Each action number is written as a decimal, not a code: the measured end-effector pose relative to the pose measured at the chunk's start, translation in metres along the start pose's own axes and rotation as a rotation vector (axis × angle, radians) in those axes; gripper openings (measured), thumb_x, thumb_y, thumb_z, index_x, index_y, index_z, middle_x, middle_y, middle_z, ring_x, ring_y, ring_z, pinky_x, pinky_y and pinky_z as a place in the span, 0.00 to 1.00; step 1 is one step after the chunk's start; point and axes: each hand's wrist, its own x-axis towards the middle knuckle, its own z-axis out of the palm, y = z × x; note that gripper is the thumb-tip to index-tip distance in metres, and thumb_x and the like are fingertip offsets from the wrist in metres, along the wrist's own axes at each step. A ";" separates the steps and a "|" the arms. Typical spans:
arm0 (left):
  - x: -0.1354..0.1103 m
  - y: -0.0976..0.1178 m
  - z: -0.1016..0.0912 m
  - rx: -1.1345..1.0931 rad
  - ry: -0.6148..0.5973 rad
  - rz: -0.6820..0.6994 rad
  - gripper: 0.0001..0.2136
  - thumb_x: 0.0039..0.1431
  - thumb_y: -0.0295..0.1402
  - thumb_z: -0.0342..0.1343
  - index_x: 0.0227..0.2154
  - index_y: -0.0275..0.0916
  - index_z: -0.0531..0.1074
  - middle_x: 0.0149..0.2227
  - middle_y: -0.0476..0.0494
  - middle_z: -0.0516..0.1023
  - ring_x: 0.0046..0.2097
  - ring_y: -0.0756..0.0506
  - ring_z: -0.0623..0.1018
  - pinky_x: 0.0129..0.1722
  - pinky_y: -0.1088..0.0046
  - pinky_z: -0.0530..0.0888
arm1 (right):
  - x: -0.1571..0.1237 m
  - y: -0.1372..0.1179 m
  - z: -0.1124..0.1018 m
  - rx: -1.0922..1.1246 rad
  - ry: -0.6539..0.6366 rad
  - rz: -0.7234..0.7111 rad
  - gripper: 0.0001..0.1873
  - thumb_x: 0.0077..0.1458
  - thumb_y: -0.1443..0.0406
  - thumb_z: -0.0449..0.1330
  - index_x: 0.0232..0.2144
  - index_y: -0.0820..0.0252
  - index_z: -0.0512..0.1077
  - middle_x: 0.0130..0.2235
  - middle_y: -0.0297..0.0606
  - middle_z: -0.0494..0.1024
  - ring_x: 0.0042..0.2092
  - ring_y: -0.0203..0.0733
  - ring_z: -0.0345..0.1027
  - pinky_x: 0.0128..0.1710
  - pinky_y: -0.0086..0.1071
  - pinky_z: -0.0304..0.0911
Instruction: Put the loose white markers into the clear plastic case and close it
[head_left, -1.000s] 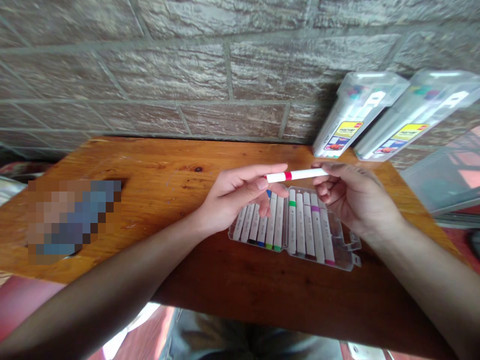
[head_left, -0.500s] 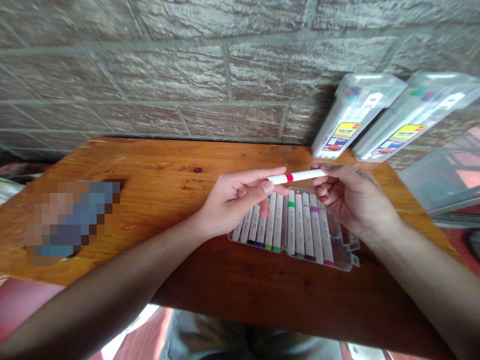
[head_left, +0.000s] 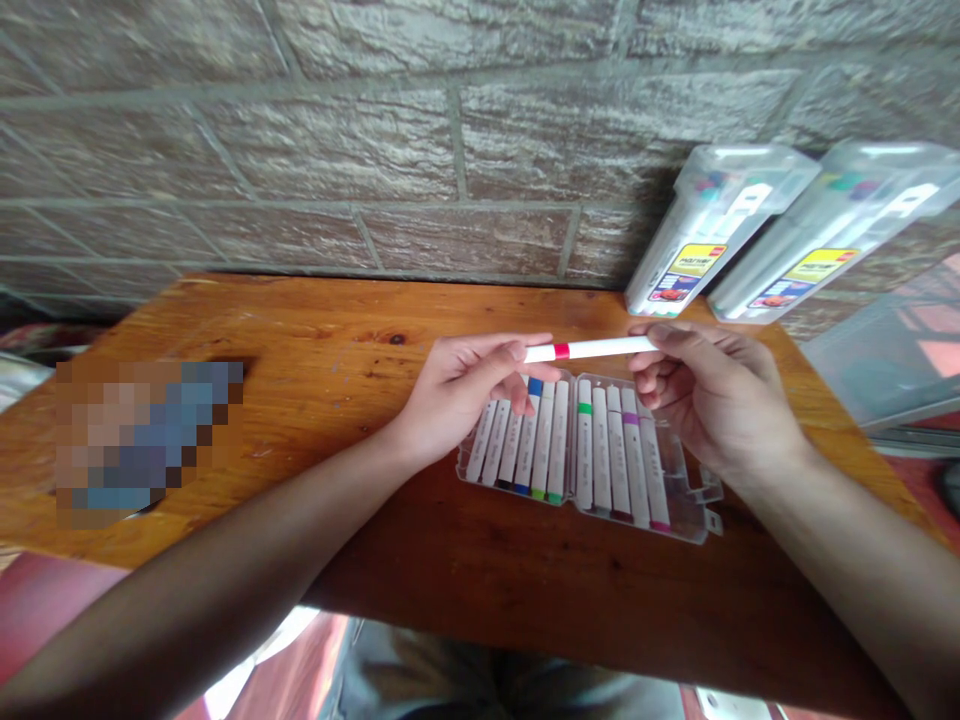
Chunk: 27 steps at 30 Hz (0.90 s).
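A white marker with a red band [head_left: 592, 349] is held level above an open clear plastic case [head_left: 697, 500]. My left hand [head_left: 465, 395] pinches its left end between thumb and fingers. My right hand [head_left: 712, 400] pinches its right end, the other fingers curled. Inside the case lie several white markers [head_left: 600, 450] with coloured bands in two rows. The case rests on a wooden table [head_left: 337, 350], right under both hands.
Two closed clear marker boxes [head_left: 709, 235] [head_left: 825, 235] lean against the brick wall at the back right. A blurred-out object [head_left: 146, 440] lies at the table's left. A translucent bin [head_left: 892, 360] stands off the table's right edge.
The marker has shifted slightly left between my hands, and my left fingers have moved along it toward its left end. The case has not moved.
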 end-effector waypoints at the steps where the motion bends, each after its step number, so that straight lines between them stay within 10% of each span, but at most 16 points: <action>1: 0.000 0.000 0.000 -0.012 0.003 -0.001 0.17 0.63 0.41 0.67 0.49 0.34 0.85 0.40 0.35 0.89 0.25 0.52 0.76 0.30 0.72 0.79 | 0.000 0.000 0.000 -0.003 -0.003 -0.011 0.04 0.49 0.66 0.73 0.26 0.60 0.83 0.24 0.37 0.81 0.20 0.33 0.69 0.17 0.25 0.65; 27: 0.001 0.000 0.000 0.043 0.033 0.031 0.12 0.57 0.36 0.73 0.41 0.36 0.86 0.32 0.43 0.87 0.25 0.53 0.78 0.27 0.78 0.77 | -0.005 0.001 0.000 -0.080 -0.053 -0.131 0.04 0.51 0.65 0.73 0.31 0.60 0.86 0.26 0.39 0.83 0.21 0.34 0.70 0.18 0.28 0.67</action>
